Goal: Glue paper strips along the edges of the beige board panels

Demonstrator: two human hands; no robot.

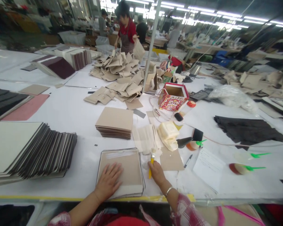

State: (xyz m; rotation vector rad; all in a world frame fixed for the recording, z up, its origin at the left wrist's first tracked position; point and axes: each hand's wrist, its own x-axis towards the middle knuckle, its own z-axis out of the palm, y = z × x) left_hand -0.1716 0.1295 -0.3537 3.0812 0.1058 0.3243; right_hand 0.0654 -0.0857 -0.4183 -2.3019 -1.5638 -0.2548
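Observation:
My left hand (110, 181) lies flat, fingers apart, on a beige panel (130, 171) that tops a small pile of dark-edged sheets. A whitish wet-looking streak (120, 154) runs along the panel's far edge. In my right hand (157, 172) is a brush (152, 160) with a yellow handle, its pale bristles pointing away from me. The brush stands just right of the pile. Beyond it are pale fabric strips (143, 138) and a cream plastic container (168, 135). Behind the pile sits a neat stack of beige panels (115, 121).
A tall stack of dark-edged boards (44, 153) stands at left. To the right lie a pen (188, 161), a written sheet (208, 169) and green-tipped bottles (240, 168). A red patterned box (172, 99), a pole (151, 47) and heaped beige pieces (119, 67) stand farther back. Across the table is another person (127, 34).

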